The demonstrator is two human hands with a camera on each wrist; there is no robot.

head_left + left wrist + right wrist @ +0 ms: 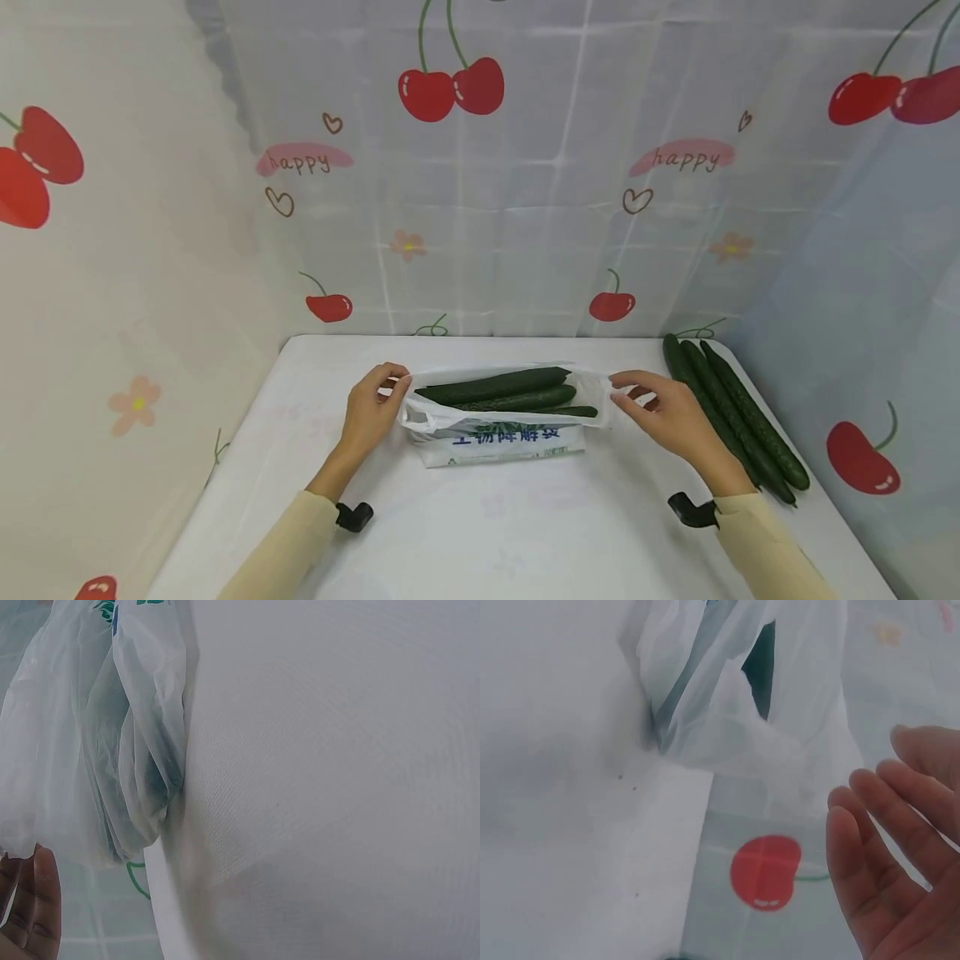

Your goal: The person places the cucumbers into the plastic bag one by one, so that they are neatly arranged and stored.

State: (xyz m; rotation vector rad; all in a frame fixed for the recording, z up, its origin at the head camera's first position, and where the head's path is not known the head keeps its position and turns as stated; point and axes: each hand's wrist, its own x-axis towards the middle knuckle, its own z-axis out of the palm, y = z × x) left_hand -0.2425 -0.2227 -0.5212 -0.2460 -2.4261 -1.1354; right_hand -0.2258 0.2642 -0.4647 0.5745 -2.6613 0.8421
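Note:
A white plastic bag (510,446) with green and blue print lies at the middle of the table, its mouth spread wide. Several cucumbers (495,387) show inside it, lying lengthwise. At the bag's left end my left hand (375,400) pinches the rim between thumb and fingers; the left wrist view has its fingertips (45,877) against the plastic (67,750). My right hand (660,408) is beside the right end of the bag, fingertips right at its edge. In the right wrist view its fingers (847,855) are loosely bent and apart from the thumb, with nothing between them.
Beside my right forearm, several more cucumbers (727,408) lie side by side along the table's right edge. The white table (480,533) is bordered at the back and sides by a hanging cloth (495,192) printed with cherries.

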